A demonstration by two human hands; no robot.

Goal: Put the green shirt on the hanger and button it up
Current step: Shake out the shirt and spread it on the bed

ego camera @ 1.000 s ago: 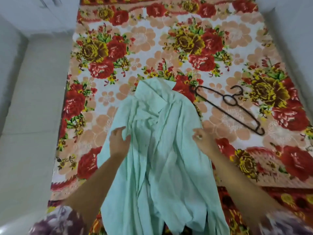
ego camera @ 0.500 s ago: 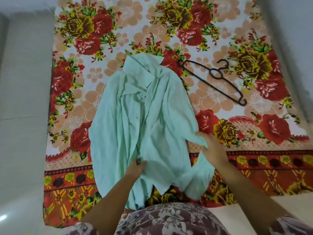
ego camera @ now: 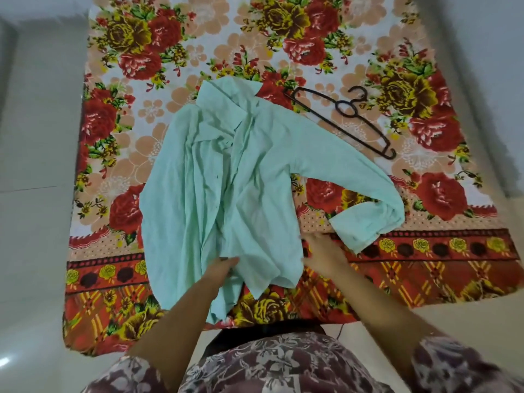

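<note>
Sleeve (ego camera: 354, 177) of the green shirt (ego camera: 226, 180) now lies spread toward the right edge of the blanket (ego camera: 170, 66). The right hand (ego camera: 323, 256) has let it go; its blurred fingers look loosely straight. The left hand (ego camera: 224, 269) pinches the hem near the front edge. The hanger (ego camera: 343, 120) is untouched beside the shoulder, so I judge it goes in next.

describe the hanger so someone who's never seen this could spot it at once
On the floor lies a floral blanket with a green shirt spread on it. Just right of the shirt's collar lies the hanger: thin, black, hooked, the only dark wire-like shape there.
</note>
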